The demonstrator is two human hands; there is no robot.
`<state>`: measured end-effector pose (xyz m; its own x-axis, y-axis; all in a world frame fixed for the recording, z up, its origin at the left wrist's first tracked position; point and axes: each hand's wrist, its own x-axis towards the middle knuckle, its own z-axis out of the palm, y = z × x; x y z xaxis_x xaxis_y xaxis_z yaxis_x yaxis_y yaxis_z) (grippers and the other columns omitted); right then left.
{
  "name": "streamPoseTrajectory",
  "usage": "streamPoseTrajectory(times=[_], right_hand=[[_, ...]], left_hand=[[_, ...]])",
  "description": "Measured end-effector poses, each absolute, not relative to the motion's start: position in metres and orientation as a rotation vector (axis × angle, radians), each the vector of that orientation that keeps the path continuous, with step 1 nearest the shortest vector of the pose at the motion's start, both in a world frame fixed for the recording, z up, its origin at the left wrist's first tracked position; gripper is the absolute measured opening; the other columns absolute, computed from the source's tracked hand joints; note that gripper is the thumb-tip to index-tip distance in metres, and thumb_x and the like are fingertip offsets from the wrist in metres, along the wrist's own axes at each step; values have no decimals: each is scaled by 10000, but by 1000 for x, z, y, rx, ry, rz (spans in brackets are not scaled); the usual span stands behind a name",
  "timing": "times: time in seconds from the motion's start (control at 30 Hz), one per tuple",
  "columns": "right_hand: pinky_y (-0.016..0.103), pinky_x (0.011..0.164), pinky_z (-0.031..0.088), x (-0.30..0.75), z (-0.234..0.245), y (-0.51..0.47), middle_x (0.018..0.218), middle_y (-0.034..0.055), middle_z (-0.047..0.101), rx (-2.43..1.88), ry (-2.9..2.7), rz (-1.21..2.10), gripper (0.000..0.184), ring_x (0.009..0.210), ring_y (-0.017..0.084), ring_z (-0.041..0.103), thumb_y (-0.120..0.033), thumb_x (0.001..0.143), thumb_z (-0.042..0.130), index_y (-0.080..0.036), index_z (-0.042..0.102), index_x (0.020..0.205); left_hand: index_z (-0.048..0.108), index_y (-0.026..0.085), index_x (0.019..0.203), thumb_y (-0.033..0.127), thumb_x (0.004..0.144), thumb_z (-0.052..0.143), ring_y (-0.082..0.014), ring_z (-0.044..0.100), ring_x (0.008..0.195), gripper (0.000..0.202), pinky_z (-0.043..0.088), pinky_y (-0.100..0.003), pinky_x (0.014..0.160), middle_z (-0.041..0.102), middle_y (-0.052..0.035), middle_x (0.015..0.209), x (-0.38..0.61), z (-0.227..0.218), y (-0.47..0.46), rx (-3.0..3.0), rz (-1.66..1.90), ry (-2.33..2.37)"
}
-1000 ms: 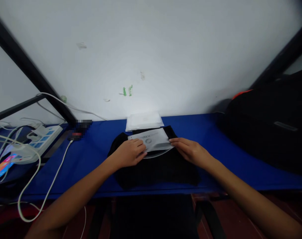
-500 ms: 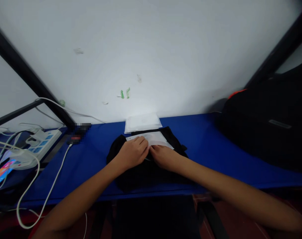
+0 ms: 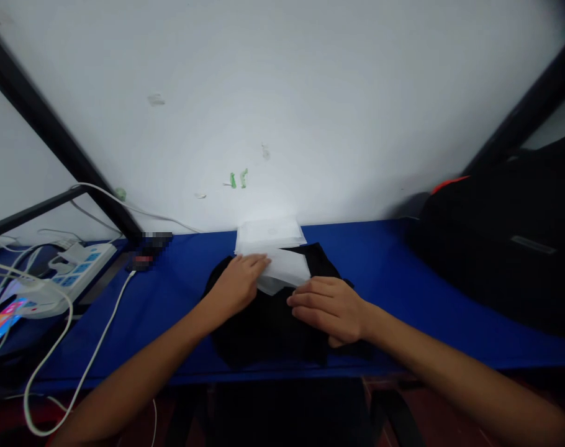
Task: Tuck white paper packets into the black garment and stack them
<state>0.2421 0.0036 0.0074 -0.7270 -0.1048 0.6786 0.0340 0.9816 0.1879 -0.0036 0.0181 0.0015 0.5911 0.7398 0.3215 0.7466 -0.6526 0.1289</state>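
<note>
A white translucent bag (image 3: pixel 287 266) lies on a folded black cloth (image 3: pixel 273 326), its near edge lifted and slightly parted. My left hand (image 3: pixel 239 280) is closed on the bag's left side, fingers over the top and thumb hidden. Beside the bag's near right corner, my right hand (image 3: pixel 328 309) rests over the black cloth with its fingers stretched out, open. Whether its fingertips touch the bag I cannot tell. Just behind the cloth, against the wall, sits a stack of similar white bags (image 3: pixel 269 233).
A blue tabletop (image 3: pixel 380 273) carries everything. On the left are a white power strip (image 3: pixel 84 267), a lit phone screen (image 3: pixel 4 320), and loose white cables (image 3: pixel 104 338). A large black bag (image 3: pixel 501 248) stands at the right. Behind is a white wall (image 3: pixel 310 112).
My hands have come apart: the right one let go of the bag's near edge, moved right and opened out. My left hand shifted slightly left. The bag's near edge now sits differently.
</note>
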Motion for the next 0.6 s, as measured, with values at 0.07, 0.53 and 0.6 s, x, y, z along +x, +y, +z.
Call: streamPoseTrajectory(times=[0.07, 0.53, 0.6], right_hand=[[347, 722, 523, 243, 9, 0, 963, 124, 695, 58, -2363, -216, 408, 893, 215, 617, -266, 997, 208, -126, 589, 1036], [412, 846, 504, 255, -21, 7, 1013, 125, 682, -107, -2482, -24, 317, 961, 232, 575, -106, 827, 336, -134, 557, 1053], [418, 853, 499, 254, -22, 8, 1024, 130, 677, -122, -2491, -1, 333, 978, 236, 566, -93, 800, 348, -131, 553, 1060]], left_hand=[[541, 125, 1290, -5, 764, 385, -242, 549, 1225, 564, 426, -457, 1052, 583, -135, 1333, -5, 6, 41, -2699, -683, -1281], [637, 159, 1195, 110, 860, 369, -192, 675, 863, 433, 538, -343, 849, 729, -24, 929, 1, -2, 136, -2576, -1265, -1610], [626, 144, 1216, 95, 847, 378, -215, 649, 1027, 447, 499, -382, 958, 716, -58, 1065, 2, -7, 142, -2603, -1164, -1576]])
